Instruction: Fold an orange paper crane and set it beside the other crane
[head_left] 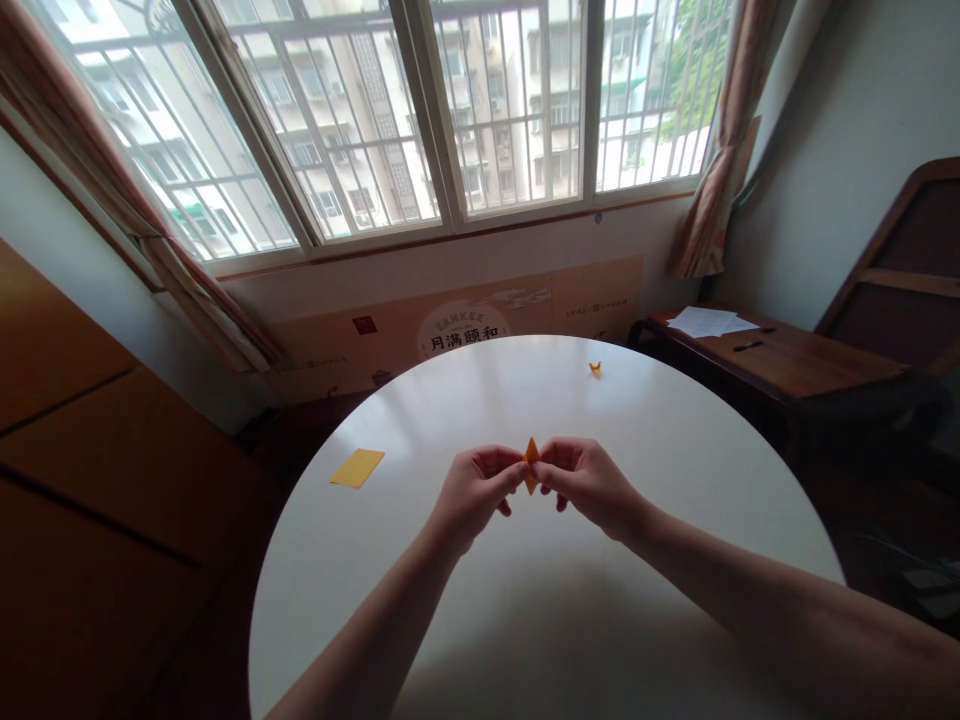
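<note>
A small piece of folded yellow-orange paper [532, 452], narrow and diamond-shaped, is held upright above the table between both hands. My left hand [480, 488] pinches its left side with thumb and fingers. On the right side, my right hand [583, 478] grips it the same way, thumb toward me. The fingertips cover the paper's middle, so only its top and bottom points show. A flat sheet of yellow paper [358, 467] lies on the table to the left. Farther back sits a tiny folded paper figure [595, 369] in orange and yellow.
The round white table [637, 620] fills the middle, its far edge near a printed cardboard panel [600, 290] below the barred window. At right, a dark wooden side table [825, 365] carries white papers [709, 321]. A wooden cabinet [75, 450] stands at left.
</note>
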